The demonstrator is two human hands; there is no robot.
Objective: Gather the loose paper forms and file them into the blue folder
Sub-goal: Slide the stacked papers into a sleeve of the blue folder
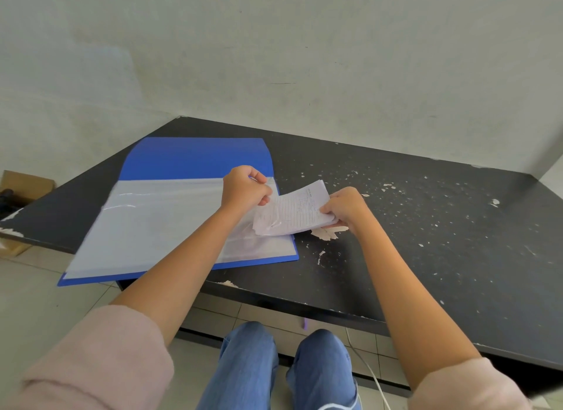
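Right hand [344, 208] grips the paper forms [294, 210], a thin floppy stack, by its near edge at the blue folder [195, 156]'s open sleeve; left hand [245, 187] pinches the slippery sleeve edge. Support the stack flat.

Blue folder [195, 156] lies open; forms [294, 210] (stacked) overlap its sleeve.

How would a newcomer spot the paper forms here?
Find the chipped black table. On its left lies the open blue folder; at its right edge the right hand grips the paper forms. Unlike the folder's clear sleeves, they carry ruled writing.
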